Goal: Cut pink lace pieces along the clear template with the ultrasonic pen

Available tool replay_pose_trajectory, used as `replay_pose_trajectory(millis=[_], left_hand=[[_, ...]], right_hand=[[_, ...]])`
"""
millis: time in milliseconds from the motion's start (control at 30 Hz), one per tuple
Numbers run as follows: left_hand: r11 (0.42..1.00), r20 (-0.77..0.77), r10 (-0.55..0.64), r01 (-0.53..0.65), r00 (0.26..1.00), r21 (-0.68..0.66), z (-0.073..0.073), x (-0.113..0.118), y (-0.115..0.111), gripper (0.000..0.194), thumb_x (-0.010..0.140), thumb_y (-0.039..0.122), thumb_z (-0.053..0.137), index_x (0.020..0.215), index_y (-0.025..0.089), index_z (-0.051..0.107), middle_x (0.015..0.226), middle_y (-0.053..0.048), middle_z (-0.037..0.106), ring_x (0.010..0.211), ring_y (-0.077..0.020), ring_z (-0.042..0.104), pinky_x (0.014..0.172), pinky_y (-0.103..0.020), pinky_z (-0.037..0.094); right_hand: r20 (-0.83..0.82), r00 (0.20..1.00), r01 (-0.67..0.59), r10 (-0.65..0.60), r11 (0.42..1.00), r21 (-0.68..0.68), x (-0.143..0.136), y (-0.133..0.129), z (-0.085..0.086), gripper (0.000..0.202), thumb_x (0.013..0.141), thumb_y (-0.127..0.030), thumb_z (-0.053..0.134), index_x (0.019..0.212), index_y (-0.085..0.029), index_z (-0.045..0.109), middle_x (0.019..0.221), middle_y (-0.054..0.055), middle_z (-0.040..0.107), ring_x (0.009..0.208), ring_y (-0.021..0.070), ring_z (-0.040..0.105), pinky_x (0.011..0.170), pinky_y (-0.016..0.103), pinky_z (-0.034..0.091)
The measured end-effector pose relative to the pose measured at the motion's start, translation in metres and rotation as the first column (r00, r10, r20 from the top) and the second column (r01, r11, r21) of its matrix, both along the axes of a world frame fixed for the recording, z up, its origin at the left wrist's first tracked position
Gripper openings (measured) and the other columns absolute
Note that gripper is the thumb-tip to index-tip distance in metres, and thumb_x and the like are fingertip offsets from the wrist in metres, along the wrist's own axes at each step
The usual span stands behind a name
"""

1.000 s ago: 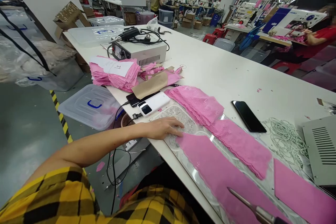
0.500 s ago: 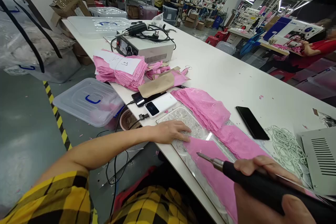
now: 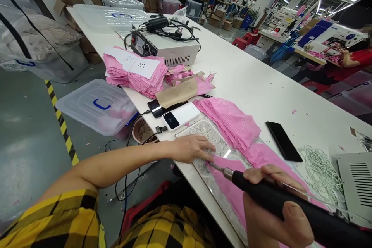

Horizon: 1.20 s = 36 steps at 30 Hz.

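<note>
My left hand (image 3: 193, 148) lies with its fingers spread, the fingertips pressing on the upper end of a flat pink fabric piece (image 3: 228, 186). That piece rests on a clear tray-like board (image 3: 210, 131) near the table's front edge. In my right hand (image 3: 270, 209) is a thick black pen-like tool (image 3: 270, 193) with a pointed metal tip. The tip is at the fabric's upper edge, close to my left fingertips. Beside the piece lies a stack of pink lace fabric (image 3: 232, 124).
A white power bank (image 3: 186, 114), a black phone (image 3: 283, 141), pale green cords (image 3: 319, 170) and a bundled pink stack (image 3: 136, 75) lie on the table (image 3: 241, 81). A grey control box (image 3: 174, 52) stands behind. Two people work in the background.
The tool in my right hand has moved left, its tip now at the fabric's edge beside my left fingers. My left hand keeps its place on the fabric. The view has shifted slightly.
</note>
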<state>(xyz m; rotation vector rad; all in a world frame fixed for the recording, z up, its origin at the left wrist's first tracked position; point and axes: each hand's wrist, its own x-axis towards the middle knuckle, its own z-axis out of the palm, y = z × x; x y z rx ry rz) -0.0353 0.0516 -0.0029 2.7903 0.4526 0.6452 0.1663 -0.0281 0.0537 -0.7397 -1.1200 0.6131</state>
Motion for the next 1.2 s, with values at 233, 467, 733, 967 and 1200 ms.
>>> replay_pose_trajectory(millis=[233, 467, 733, 967, 1200], left_hand=[[0.999, -0.036, 0.008, -0.01, 0.999, -0.046, 0.002, 0.001, 0.0, 0.045, 0.076, -0.001, 0.056, 0.109, 0.027, 0.071, 0.128, -0.006, 0.062, 0.111, -0.0234, 0.056, 0.095, -0.035, 0.046], [0.999, -0.045, 0.017, -0.019, 0.999, -0.044, 0.003, 0.001, -0.001, 0.044, 0.079, 0.0, 0.054, 0.11, 0.025, 0.071, 0.13, -0.005, 0.062, 0.111, -0.0229, 0.055, 0.096, -0.034, 0.044], [1.0, -0.028, 0.012, -0.013, 1.0, -0.016, 0.003, -0.001, -0.001, 0.046, 0.078, -0.002, 0.053, 0.111, 0.025, 0.07, 0.129, -0.006, 0.062, 0.11, -0.0237, 0.056, 0.094, -0.036, 0.045], [0.999, 0.03, 0.005, -0.006, 1.0, 0.039, 0.002, -0.002, -0.001, 0.043, 0.08, -0.002, 0.053, 0.112, 0.023, 0.069, 0.125, -0.007, 0.063, 0.108, -0.0226, 0.057, 0.092, -0.034, 0.047], [0.999, 0.028, 0.012, -0.013, 1.0, 0.029, -0.001, -0.002, 0.0, 0.038, 0.084, 0.001, 0.053, 0.11, 0.024, 0.067, 0.126, -0.008, 0.062, 0.109, -0.0213, 0.057, 0.094, -0.034, 0.046]], right_hand=[[0.011, 1.0, -0.022, 0.022, 0.999, -0.024, 0.0, -0.002, -0.001, 0.031, 0.068, -0.032, 0.048, 0.087, -0.015, 0.065, 0.085, 0.005, 0.061, 0.054, 0.0169, 0.057, 0.053, 0.038, 0.047], [0.03, 0.998, -0.057, 0.057, 0.998, 0.0, 0.001, -0.002, -0.003, 0.03, 0.072, -0.032, 0.047, 0.089, -0.015, 0.064, 0.087, 0.006, 0.06, 0.057, 0.017, 0.057, 0.054, 0.04, 0.048], [0.031, 0.997, -0.064, 0.065, 0.997, -0.041, -0.004, -0.005, -0.001, 0.015, 0.076, -0.029, 0.051, 0.081, -0.018, 0.059, 0.081, 0.002, 0.058, 0.06, 0.0144, 0.057, 0.057, 0.037, 0.049], [-0.001, 1.0, 0.028, -0.028, 1.0, 0.01, 0.008, 0.001, 0.004, 0.024, 0.07, -0.03, 0.047, 0.082, -0.016, 0.062, 0.08, 0.003, 0.058, 0.056, 0.0152, 0.056, 0.053, 0.036, 0.047], [-0.014, 0.988, 0.152, -0.153, 0.988, -0.019, 0.004, 0.013, -0.003, 0.024, 0.069, -0.028, 0.046, 0.082, -0.017, 0.063, 0.081, 0.003, 0.059, 0.055, 0.0152, 0.055, 0.054, 0.036, 0.045]])
